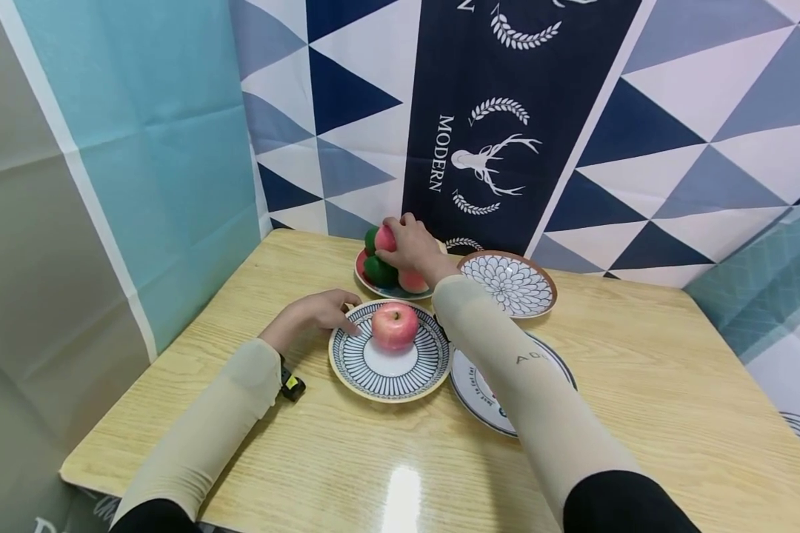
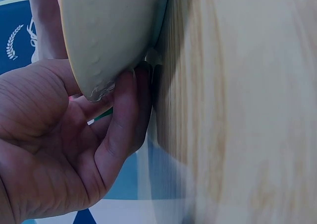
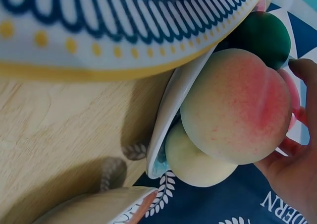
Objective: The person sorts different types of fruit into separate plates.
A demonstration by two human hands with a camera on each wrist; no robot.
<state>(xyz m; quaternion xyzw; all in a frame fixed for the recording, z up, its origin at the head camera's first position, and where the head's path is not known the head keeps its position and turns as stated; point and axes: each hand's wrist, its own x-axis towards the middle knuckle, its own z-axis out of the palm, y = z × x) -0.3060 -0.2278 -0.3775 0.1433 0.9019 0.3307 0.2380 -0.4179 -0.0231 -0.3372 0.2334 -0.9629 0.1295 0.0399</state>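
My left hand (image 1: 323, 309) pinches the left rim of a striped, yellow-edged plate (image 1: 390, 381), thumb over the edge and fingers beneath, as the left wrist view shows. On this plate sits a red apple (image 1: 395, 326). Farther back, my right hand (image 1: 410, 246) grips a pink peach (image 1: 385, 238) above a plate of fruit (image 1: 360, 272). Dark green fruits (image 1: 380, 272) lie under and beside the fingers. A larger peach (image 3: 235, 105) and a pale yellowish fruit (image 3: 200, 159) fill the near side in the right wrist view. My right hand partly hides the pile.
A brown-rimmed plate with a petal pattern (image 1: 510, 285) stands at the back right. Under my right forearm, a white plate with a dark rim (image 1: 473, 385) is partly covered. Patterned cloth (image 1: 347, 148) hangs behind the wooden table (image 1: 640, 370).
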